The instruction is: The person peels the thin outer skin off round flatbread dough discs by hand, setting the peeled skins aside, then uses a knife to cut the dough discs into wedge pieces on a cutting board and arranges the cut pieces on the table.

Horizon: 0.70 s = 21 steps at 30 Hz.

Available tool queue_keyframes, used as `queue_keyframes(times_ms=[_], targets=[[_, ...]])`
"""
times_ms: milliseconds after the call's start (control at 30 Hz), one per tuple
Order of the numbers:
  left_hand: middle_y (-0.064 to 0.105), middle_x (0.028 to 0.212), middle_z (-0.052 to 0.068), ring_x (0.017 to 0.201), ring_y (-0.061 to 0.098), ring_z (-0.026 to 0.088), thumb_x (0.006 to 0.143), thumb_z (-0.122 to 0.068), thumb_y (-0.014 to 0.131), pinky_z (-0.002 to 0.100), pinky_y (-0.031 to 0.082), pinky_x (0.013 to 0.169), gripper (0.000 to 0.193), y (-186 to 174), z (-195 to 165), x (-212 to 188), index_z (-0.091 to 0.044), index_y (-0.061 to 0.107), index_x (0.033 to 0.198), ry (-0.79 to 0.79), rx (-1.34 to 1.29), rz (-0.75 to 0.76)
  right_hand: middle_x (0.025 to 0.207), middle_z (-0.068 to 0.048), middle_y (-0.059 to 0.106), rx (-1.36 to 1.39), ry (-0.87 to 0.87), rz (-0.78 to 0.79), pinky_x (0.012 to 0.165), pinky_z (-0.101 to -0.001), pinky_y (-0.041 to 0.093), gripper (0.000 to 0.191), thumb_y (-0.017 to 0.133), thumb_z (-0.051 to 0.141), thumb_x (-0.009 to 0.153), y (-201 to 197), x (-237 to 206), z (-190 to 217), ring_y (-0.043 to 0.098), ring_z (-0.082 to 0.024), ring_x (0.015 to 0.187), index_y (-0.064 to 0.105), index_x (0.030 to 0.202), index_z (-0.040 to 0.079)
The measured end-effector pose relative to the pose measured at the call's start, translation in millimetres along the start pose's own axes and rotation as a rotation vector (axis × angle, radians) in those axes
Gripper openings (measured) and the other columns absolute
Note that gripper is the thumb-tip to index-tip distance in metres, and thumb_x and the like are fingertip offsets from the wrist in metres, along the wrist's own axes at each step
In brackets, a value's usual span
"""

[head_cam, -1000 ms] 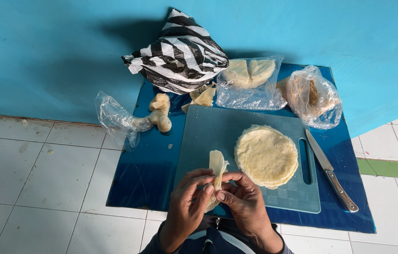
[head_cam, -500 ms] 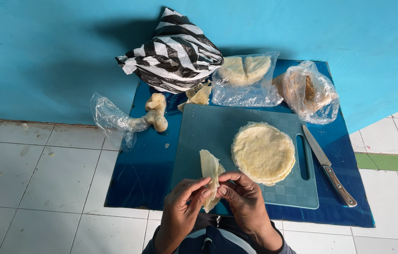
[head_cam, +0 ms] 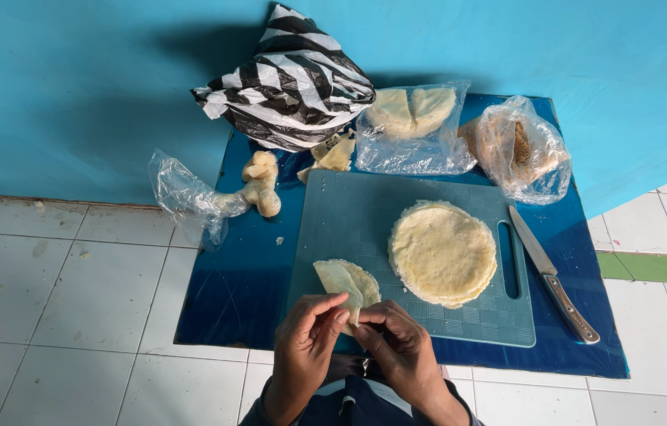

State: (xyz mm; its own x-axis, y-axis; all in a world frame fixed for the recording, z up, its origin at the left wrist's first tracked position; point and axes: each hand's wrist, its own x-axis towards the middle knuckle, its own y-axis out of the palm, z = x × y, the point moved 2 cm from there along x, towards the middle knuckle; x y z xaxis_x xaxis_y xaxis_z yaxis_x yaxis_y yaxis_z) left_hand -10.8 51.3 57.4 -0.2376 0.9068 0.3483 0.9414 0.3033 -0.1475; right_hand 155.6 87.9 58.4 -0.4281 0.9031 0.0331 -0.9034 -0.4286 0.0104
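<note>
Pinching the folded wrapper (head_cam: 347,284) between left hand (head_cam: 307,339) and right hand (head_cam: 396,343), now lower over the cutting board (head_cam: 349,213), fingertips hidden underneath, forearms cut off.

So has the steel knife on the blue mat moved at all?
No. The steel knife lies beside the grey cutting board's right edge, as before.

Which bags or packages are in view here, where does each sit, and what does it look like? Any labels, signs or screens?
Striped bag: against the blue wall, back left of the mat; crumpled, black and white.
Clear bag of round flat pieces: behind the cutting board; pale contents.
Clear bag with brownish contents: back right corner of the mat; bunched up.
Clear bag, mostly emptied: left edge of the mat; pale lumps at its mouth.
No labels, signs or screens visible.
</note>
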Motion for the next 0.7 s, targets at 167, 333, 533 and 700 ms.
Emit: queue_keyframes(times_ms=[167, 333, 533, 700], targets=[[0.071, 0.108, 0.008, 0.093, 0.072, 0.011, 0.099, -0.009, 0.069, 0.023, 0.061, 0.076, 0.027, -2, 15, -5, -0.003, 0.067, 0.125, -0.046, -0.126, 0.057, 0.093, -0.005, 0.070, 0.056, 0.093, -0.036, 0.070, -0.0255, 0.054, 0.013, 0.065, 0.002, 0.097, -2, 5, -12, 0.065, -0.010, 0.079, 0.073, 0.108, 0.001], [0.066, 0.104, 0.008, 0.093, 0.069, 0.010, 0.095, -0.007, 0.074, 0.026, 0.061, 0.080, 0.036, -1, 33, -14, 0.000, 0.059, 0.128, -0.207, -0.407, 0.137, 0.094, -0.006, 0.071, -0.280, -0.101, -0.121, 0.069, -0.0263, 0.056, 0.013, 0.070, 0.002, 0.093, 4, 4, 0, 0.069, -0.012, 0.081, 0.073, 0.105, 0.005], [0.071, 0.099, 0.008, 0.092, 0.073, 0.011, 0.095, -0.009, 0.074, 0.025, 0.061, 0.078, 0.026, -1, 46, -17, -0.002, 0.059, 0.114, -0.318, -0.520, 0.130, 0.092, -0.007, 0.072, -0.477, -0.270, -0.143, 0.066, -0.0284, 0.056, 0.011, 0.071, 0.001, 0.090, 12, 6, 23, 0.074, -0.016, 0.081, 0.070, 0.101, 0.005], [0.071, 0.099, 0.009, 0.090, 0.072, 0.011, 0.098, -0.007, 0.071, 0.026, 0.060, 0.077, 0.018, 4, 49, -20, 0.000, 0.061, 0.112, -0.279, -0.495, 0.118, 0.091, -0.008, 0.070, -0.493, -0.271, -0.225, 0.067, -0.0290, 0.057, 0.010, 0.068, 0.000, 0.091, 11, 3, 29, 0.073, -0.017, 0.080, 0.070, 0.100, 0.005]])
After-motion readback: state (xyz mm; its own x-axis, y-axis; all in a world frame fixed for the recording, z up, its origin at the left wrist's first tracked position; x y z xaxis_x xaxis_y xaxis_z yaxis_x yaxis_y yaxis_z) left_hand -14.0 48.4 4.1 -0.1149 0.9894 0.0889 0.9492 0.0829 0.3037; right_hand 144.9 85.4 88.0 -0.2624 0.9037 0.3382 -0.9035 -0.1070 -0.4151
